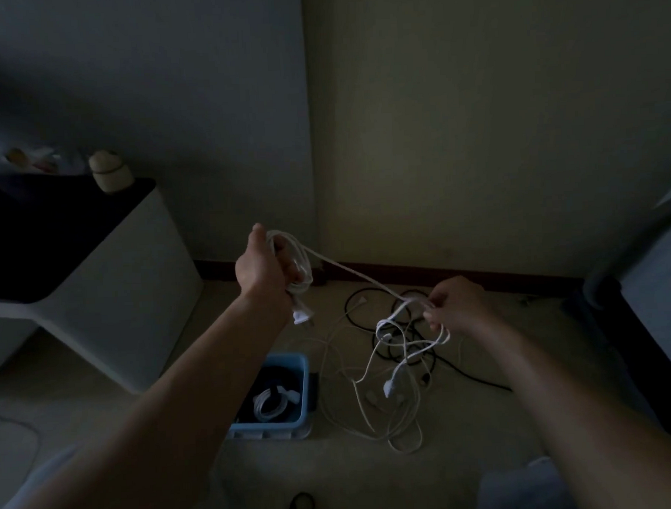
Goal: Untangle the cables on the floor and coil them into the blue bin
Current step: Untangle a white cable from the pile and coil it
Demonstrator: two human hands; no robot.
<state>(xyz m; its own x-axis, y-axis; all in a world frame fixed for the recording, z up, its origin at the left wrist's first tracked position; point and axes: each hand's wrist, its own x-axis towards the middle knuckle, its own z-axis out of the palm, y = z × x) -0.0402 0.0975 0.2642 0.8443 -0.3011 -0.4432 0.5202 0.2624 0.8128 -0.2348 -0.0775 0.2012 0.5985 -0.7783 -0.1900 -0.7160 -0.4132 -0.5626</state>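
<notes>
My left hand (263,267) is raised and grips a coil of white cable (300,261), whose plug (303,317) dangles below the hand. The same white cable runs taut down to my right hand (457,306), which pinches it above the floor. Below lies a tangle of white cables (371,399) and black cables (403,340). The blue bin (301,375) stands on the floor under my left forearm and holds a coiled white cable (271,405) on top of dark cable.
A white cabinet (136,301) with a dark top stands at left, with small objects on it. A wall corner and dark skirting lie behind the tangle. Dark furniture (644,317) is at right. A small black cable loop (303,506) lies near the bottom edge.
</notes>
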